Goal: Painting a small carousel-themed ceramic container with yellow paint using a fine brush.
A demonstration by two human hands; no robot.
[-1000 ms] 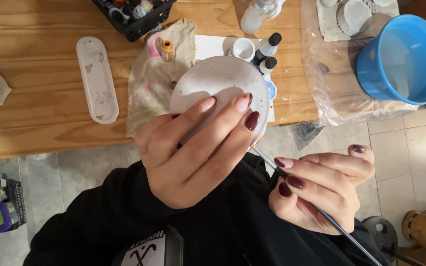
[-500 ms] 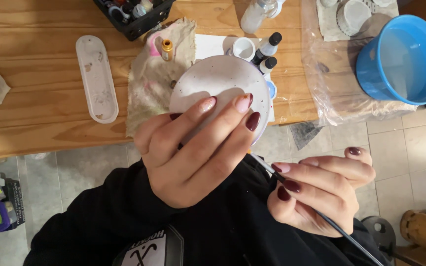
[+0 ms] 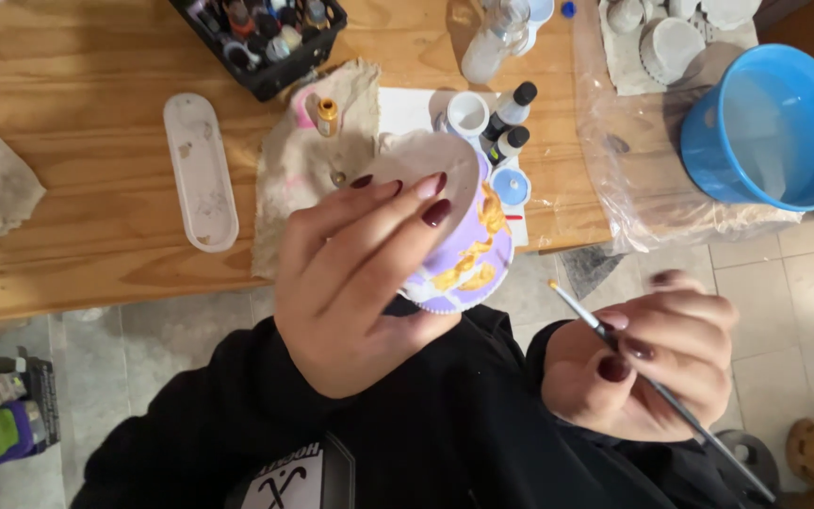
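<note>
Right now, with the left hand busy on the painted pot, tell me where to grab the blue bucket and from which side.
Take the blue bucket by its rim, coming down from above: it stands upright with its mouth open and nothing over it. Choose the rim's table-edge side; a plastic sheet and white ceramic pieces crowd its left side. Both hands are occupied: left hand holds the pot, right hand the brush.

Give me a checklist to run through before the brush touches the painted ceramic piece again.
1. Left hand grips the lilac ceramic piece with yellow-orange flowers: ok.
2. Right hand pinches the thin paintbrush: ok.
3. Bristle tip clear of the piece: ok.
4. Paint on the tip: looks orange, amount cannot tell.
5. Painted side turned towards the brush: ok.
6. Small open blue paint pot on the wooden table within reach: ok.
</note>
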